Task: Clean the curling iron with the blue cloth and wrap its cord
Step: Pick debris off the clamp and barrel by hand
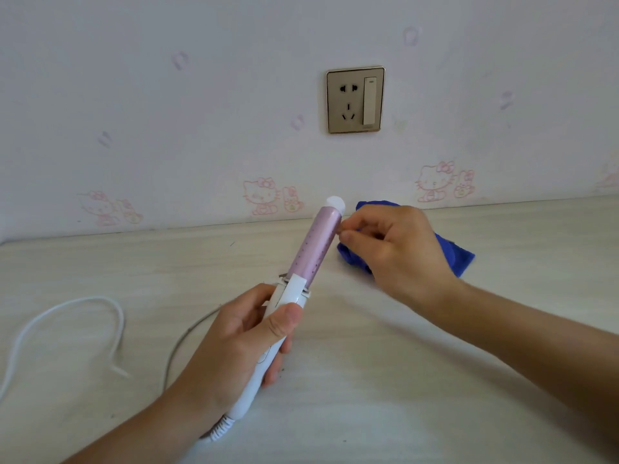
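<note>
My left hand (248, 333) grips the white handle of the curling iron (313, 249), thumb on the clamp lever. The pink barrel points up and away toward the wall and ends in a white tip. My right hand (398, 249) is just right of the barrel's upper end, fingers curled and bunching the blue cloth (459, 257), which shows above, below and to the right of the hand. Thumb and forefinger meet right beside the barrel. The white cord (67, 304) leaves the handle's base and loops across the table on the left.
A pale wood-grain table (435, 380) runs back to a wall with cartoon-cat wallpaper. A gold wall socket with a switch (355, 99) is above the barrel tip; nothing is plugged into it.
</note>
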A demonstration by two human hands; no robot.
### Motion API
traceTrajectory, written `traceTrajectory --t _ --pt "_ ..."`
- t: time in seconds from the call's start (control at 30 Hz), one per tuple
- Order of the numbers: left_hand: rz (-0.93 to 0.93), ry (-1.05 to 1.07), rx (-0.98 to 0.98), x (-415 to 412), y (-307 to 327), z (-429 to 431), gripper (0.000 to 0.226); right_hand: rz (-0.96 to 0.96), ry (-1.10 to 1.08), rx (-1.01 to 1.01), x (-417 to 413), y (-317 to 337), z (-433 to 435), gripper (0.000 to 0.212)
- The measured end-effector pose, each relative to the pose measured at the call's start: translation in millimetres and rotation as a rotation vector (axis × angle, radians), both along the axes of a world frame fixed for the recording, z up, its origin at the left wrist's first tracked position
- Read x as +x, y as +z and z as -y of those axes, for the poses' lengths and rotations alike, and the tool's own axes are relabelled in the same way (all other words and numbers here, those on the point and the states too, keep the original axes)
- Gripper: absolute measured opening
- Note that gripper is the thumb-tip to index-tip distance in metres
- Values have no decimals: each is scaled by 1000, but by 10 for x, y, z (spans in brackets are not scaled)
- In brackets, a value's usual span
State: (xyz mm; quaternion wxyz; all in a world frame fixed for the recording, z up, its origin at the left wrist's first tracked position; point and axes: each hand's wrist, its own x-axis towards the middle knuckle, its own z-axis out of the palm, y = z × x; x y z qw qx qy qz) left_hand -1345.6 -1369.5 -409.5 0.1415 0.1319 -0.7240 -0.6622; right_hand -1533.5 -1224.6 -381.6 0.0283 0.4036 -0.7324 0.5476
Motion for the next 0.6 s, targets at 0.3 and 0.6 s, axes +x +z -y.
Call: traceTrajectory --t 0.3,0.6 --pt "23 80 -85 9 40 -33 32 -67 40 42 68 -65 16 16" --pt "25 68 -33 27 11 -15 33 -178 145 72 259 -151 -3 11"
